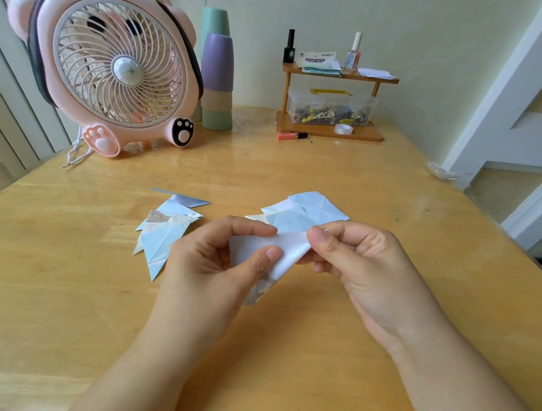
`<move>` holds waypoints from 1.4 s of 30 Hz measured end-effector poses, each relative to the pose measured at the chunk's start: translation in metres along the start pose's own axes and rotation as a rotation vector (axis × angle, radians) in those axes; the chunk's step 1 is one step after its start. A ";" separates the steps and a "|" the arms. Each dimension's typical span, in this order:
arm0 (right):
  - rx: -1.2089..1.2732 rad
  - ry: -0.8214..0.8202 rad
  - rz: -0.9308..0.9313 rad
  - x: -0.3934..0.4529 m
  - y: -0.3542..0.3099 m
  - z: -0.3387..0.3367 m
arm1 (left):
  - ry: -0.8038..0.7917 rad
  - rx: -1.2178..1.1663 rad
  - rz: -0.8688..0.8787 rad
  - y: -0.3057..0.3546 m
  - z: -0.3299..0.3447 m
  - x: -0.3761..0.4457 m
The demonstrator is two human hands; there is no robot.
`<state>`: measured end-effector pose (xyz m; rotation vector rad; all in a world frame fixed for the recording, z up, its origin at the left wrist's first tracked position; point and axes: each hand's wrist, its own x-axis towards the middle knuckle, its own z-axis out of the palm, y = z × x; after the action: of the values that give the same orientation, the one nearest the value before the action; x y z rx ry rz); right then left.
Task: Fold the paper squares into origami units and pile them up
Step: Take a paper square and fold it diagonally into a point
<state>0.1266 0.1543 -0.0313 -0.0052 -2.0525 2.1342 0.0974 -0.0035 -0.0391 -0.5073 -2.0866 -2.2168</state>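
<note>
A pale paper square (274, 254), partly folded, hangs in mid-air above the near middle of the wooden table (293, 167), held between both of my hands. My left hand (210, 269) grips its left half, thumb on the near face and index finger curled over the top edge; my right hand (357, 257) pinches the upper right corner between thumb and forefinger. The sheet's long axis runs roughly left to right between the two grips, and its lower tip droops toward the tabletop under my left thumb. As I judge it, the fold in hand turns on that right corner: it lies right at my right fingertips, so the right hand is placed to carry it across toward the left.

Just beyond my left hand lies a heap of folded units (163, 236), pointed and overlapping; just beyond my right, a loose spread of paper pieces (306, 210), whether flat or creased I cannot fully tell. Between and in front of the hands the table is bare wood. A pink fan (114, 72), stacked cups (217, 81) and a small wooden shelf (330, 95) stand well back.
</note>
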 end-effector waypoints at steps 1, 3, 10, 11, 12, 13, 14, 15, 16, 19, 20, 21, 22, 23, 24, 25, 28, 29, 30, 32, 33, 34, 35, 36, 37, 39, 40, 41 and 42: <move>0.011 -0.005 0.015 0.000 0.000 0.001 | -0.004 0.008 0.003 0.000 0.000 0.000; 0.039 -0.008 0.047 0.000 0.000 0.002 | -0.009 0.022 0.011 -0.002 -0.001 0.000; 0.093 0.134 0.057 0.003 -0.003 -0.004 | 0.010 -0.022 -0.015 -0.005 -0.004 0.002; 0.044 0.110 0.053 0.003 -0.002 -0.003 | 0.007 -0.026 -0.020 -0.005 -0.004 0.002; -0.008 0.077 0.049 0.002 0.000 -0.001 | 0.005 -0.030 -0.023 -0.005 -0.004 0.002; -0.055 0.046 0.045 0.001 0.001 0.001 | 0.007 -0.033 -0.027 -0.005 -0.003 0.001; -0.089 0.025 0.042 0.001 0.001 0.002 | 0.008 -0.033 -0.029 -0.005 -0.003 0.001; -0.107 0.010 0.034 0.000 0.001 0.002 | 0.008 -0.031 -0.029 -0.005 -0.003 0.001; -0.112 -0.002 0.023 0.000 0.001 0.002 | 0.002 -0.027 -0.027 -0.005 -0.003 0.001; -0.087 -0.009 0.009 0.000 0.000 0.000 | -0.016 -0.039 -0.047 -0.003 -0.003 0.001; -0.081 -0.010 0.005 0.000 0.000 0.000 | -0.018 -0.059 -0.062 -0.002 -0.002 0.001; -0.076 -0.014 0.001 0.001 0.001 -0.001 | -0.021 -0.088 -0.078 -0.001 -0.002 0.001; -0.070 -0.015 0.000 0.002 0.002 -0.002 | -0.026 -0.117 -0.093 0.000 -0.002 0.001; -0.063 -0.014 0.002 0.002 0.002 -0.002 | -0.031 -0.144 -0.106 0.000 -0.002 0.002; -0.058 -0.013 0.003 0.002 0.003 -0.003 | -0.038 -0.162 -0.114 0.001 -0.002 0.002; -0.053 -0.011 0.004 0.003 0.003 -0.003 | -0.043 -0.172 -0.117 0.001 -0.002 0.002; -0.047 -0.007 0.003 0.003 0.003 -0.003 | -0.060 -0.198 -0.131 0.003 -0.003 0.001; -0.044 -0.007 0.002 0.003 0.003 -0.002 | -0.067 -0.201 -0.134 0.003 -0.003 0.001; -0.043 -0.006 0.001 0.003 0.003 -0.003 | -0.075 -0.198 -0.138 0.004 -0.003 0.001; -0.040 -0.005 0.002 0.003 0.003 -0.003 | -0.082 -0.183 -0.137 0.004 -0.003 0.001; -0.038 -0.005 0.001 0.003 0.003 -0.003 | -0.084 -0.171 -0.135 0.003 -0.004 0.001; -0.039 -0.006 0.000 0.003 0.003 -0.003 | -0.086 -0.159 -0.135 0.003 -0.004 0.001; -0.041 -0.006 -0.002 0.003 0.003 -0.003 | -0.089 -0.151 -0.134 0.003 -0.004 0.001; -0.043 -0.007 -0.004 0.003 0.003 -0.003 | -0.093 -0.147 -0.132 0.003 -0.005 0.001; -0.044 -0.007 -0.006 0.003 0.003 -0.003 | -0.094 -0.145 -0.133 0.003 -0.004 0.001; -0.046 -0.003 -0.008 0.003 0.003 -0.003 | -0.081 -0.140 -0.139 0.002 -0.004 0.002; -0.048 0.000 -0.009 0.003 0.003 -0.003 | -0.075 -0.138 -0.141 0.002 -0.004 0.002; -0.051 0.000 -0.011 0.003 0.003 -0.003 | -0.072 -0.136 -0.140 0.003 -0.004 0.002; -0.056 -0.001 -0.013 0.003 0.003 -0.003 | -0.071 -0.134 -0.140 0.003 -0.003 0.002</move>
<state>0.1238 0.1575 -0.0345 0.0022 -2.1063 2.0693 0.0960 -0.0066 -0.0357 -0.4683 -2.0775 -2.4640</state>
